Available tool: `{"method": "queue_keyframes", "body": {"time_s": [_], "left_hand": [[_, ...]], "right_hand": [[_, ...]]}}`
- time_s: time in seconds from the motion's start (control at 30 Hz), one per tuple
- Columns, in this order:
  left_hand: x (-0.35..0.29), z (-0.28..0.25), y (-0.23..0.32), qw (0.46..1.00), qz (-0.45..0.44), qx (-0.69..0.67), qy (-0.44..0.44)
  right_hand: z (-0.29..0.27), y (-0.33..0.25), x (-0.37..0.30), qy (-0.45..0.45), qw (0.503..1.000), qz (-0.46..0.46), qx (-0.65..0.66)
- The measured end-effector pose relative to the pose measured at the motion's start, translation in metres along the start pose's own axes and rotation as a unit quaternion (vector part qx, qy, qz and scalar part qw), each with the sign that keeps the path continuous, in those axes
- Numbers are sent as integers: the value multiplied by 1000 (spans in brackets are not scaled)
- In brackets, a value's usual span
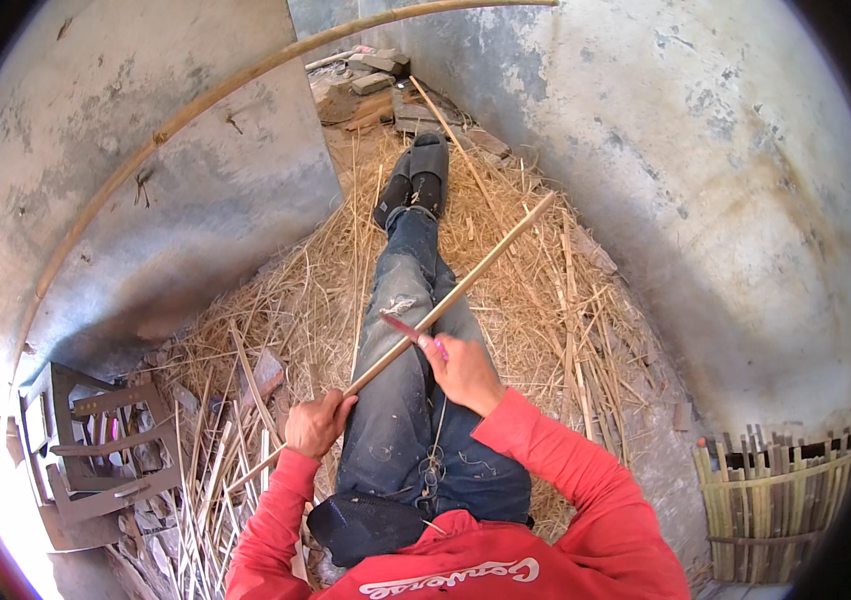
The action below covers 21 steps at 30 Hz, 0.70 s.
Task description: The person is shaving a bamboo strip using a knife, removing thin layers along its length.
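Note:
A long pale bamboo strip (493,258) lies slantwise across my outstretched legs (385,420), its far end up and to the right. My left hand (317,422) is closed around the strip's lower part, beside my thigh. In my right hand (467,374) is a knife (401,326) with a reddish-brown blade. The blade crosses the strip above my knees, pointing up and left; whether its edge bites into the strip I cannot tell. Fingers wrap most of the knife's handle and hide it. Both forearms are in red sleeves.
Straw-like shavings (345,270) and loose bamboo strips (570,340) cover the floor around my legs. A dark broken frame (115,440) stands at left, a slatted bamboo panel (780,510) at right. Bricks (373,82) lie in the far corner. A curved pole (185,118) arcs along the left wall.

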<state>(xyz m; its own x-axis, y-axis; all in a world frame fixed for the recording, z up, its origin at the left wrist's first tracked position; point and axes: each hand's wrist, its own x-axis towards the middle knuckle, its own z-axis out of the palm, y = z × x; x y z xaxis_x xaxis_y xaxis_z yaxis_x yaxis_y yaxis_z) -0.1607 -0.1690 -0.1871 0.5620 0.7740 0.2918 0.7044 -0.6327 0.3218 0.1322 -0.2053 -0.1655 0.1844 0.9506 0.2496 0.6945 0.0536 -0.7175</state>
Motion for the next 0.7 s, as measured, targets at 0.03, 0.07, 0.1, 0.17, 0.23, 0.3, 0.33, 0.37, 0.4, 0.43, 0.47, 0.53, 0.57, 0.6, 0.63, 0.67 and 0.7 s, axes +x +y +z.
{"method": "queue_keyframes", "body": {"time_s": [0.03, 0.07, 0.1, 0.17, 0.23, 0.3, 0.33, 0.37, 0.4, 0.43, 0.47, 0.53, 0.57, 0.6, 0.63, 0.67, 0.7], "left_hand": [[-2, -3, 0, 1000, -9, -3, -4], [-3, -4, 3, 1000, -17, -10, -11], [0, -2, 9, 1000, -11, -14, -17], [10, -4, 13, 1000, 10, 2, 13], [12, -3, 16, 1000, 2, -7, 6], [5, -7, 12, 1000, -16, -11, -2], [2, -12, 12, 999, -32, -29, -17], [-1, -18, 12, 997, -49, -46, -31], [-5, -26, 11, 997, -50, -45, -31], [-11, -37, 11, 993, -73, -81, -35], [-18, -49, 10, 987, -95, -119, -43], [-47, -70, -17, 969, -154, -157, -111], [-48, -92, -18, 940, -209, -209, -170], [-79, -94, -40, 943, -211, -213, -145], [-100, -104, -56, 941, -212, -203, -170], [-114, -110, -63, 940, -213, -202, -172], [-124, -114, -68, 918, -247, -242, -193]], "right_hand": [[-11, -6, 13, 37, 999, 28, -3], [-23, -5, 26, 74, 995, 60, -9], [-35, 25, 36, 104, 985, 138, 0], [-38, 36, 41, 121, 982, 146, -15], [-8, 37, 24, 113, 990, 79, -33], [24, -2, -14, -19, 998, 64, 19], [29, -9, -21, -33, 997, 67, 23], [27, -7, -19, -14, 997, 73, 37], [23, -3, -13, 5, 996, 79, 52], [15, 6, -5, 30, 995, 91, 26], [4, 20, 0, 55, 993, 109, -1], [-12, 56, 11, 68, 988, 139, -11], [-21, 70, 15, 113, 985, 129, -18], [-27, 76, 20, 153, 981, 116, -18], [-37, 85, 25, 151, 982, 116, -16], [-49, 94, 30, 153, 980, 124, -40], [-57, 102, 33, 152, 977, 136, -69]]}}
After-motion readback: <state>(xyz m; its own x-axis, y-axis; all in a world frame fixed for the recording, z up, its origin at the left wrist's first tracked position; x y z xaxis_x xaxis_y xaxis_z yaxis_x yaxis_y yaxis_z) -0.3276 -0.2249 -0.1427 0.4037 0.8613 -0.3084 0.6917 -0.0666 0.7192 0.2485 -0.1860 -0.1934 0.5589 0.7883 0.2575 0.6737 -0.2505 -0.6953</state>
